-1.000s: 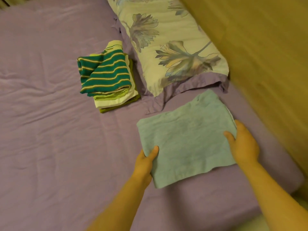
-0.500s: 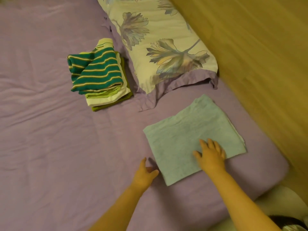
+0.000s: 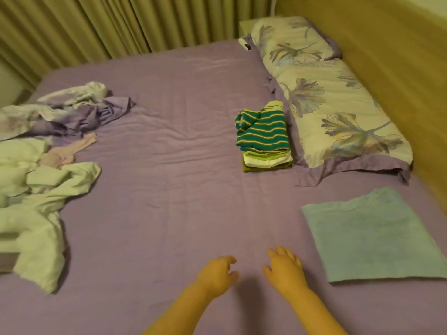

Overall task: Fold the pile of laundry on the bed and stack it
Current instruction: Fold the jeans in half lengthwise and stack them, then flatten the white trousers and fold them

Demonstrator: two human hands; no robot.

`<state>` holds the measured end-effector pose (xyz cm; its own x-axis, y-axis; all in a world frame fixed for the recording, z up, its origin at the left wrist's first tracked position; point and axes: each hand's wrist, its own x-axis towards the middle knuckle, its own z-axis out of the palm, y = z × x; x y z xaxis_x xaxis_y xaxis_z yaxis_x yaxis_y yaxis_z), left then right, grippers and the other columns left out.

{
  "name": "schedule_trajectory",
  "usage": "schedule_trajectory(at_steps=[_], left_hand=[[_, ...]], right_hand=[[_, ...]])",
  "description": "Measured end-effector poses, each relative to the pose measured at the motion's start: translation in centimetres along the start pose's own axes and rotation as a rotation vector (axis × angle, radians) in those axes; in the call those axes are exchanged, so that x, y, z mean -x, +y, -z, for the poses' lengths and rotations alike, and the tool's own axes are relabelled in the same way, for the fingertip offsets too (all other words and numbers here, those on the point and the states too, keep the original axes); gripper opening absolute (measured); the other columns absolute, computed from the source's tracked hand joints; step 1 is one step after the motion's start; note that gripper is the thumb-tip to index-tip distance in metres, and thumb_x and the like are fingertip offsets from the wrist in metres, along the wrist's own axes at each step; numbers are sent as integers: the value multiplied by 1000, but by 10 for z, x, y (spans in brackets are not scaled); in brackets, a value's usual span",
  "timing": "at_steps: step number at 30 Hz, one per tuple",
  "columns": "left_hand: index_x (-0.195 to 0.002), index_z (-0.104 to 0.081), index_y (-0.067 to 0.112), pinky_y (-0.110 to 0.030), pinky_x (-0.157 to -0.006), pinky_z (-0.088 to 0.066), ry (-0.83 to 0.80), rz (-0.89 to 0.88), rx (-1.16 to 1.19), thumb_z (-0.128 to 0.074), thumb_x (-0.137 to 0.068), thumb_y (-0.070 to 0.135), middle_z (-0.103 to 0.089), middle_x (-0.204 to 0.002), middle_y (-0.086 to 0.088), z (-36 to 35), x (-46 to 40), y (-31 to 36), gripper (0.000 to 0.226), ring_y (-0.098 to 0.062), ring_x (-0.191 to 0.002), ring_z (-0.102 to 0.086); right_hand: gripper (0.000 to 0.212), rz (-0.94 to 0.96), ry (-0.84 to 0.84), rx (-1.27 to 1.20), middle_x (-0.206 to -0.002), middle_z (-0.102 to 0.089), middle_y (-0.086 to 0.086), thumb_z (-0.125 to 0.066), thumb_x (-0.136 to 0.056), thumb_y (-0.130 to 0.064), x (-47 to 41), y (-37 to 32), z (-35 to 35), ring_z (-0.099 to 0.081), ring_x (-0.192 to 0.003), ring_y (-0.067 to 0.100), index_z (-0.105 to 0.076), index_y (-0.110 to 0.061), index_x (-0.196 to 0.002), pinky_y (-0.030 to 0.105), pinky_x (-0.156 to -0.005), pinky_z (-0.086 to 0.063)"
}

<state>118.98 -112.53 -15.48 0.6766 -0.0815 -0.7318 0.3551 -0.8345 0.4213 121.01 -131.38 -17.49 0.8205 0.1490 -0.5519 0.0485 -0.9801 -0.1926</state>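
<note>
A folded light-blue towel (image 3: 372, 240) lies flat on the purple bed sheet (image 3: 174, 189) at the right. Beside the pillow stands a small stack of folded clothes (image 3: 264, 139) with a green striped piece on top. The unfolded laundry pile (image 3: 41, 180) of pale and lilac pieces sprawls along the left side of the bed. My left hand (image 3: 216, 274) and my right hand (image 3: 285, 268) hover over bare sheet near the front edge, left of the towel. Both hold nothing, with fingers loosely spread.
A floral pillow (image 3: 333, 100) lies along the right side against a wooden headboard (image 3: 396, 68). Curtains (image 3: 101, 27) hang behind the bed's far edge. A wide stretch of sheet separates the pile from the folded stack.
Both hands have let go of the blue towel and moved left off it. The view has swung left and up, bringing the unfolded pile into sight.
</note>
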Motion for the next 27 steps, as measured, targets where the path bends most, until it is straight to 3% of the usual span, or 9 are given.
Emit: schedule_trajectory(at_steps=[10,15,27], left_hand=[[-143,-40,18,-36,-105,-38,191,84,-148,-41,-99,44,-45,-144,-5,96,192,-218,51,-24,-128,-45],[-141,-43,20,-35,-103,-39,283,189,-101,-44,-97,48,-48,-141,-5,122,270,-307,52,-25,-126,-47],[-141,-43,24,-34,-103,-39,501,354,159,-43,-98,46,-46,-141,-1,114,352,-394,49,-20,-127,-46]], right_hand=[[55,304,37,145,-155,-23,-4,-37,-97,-46,91,-264,-14,-18,-143,13,-25,-28,-148,34,-116,-16],[56,425,-5,188,-152,-28,-8,-42,-94,-50,136,-364,-20,-21,-142,9,-27,-35,-146,30,-115,-20],[60,732,-14,220,-153,-26,-10,-42,-95,-49,158,-471,-28,-23,-140,8,-20,-31,-149,23,-112,-23]])
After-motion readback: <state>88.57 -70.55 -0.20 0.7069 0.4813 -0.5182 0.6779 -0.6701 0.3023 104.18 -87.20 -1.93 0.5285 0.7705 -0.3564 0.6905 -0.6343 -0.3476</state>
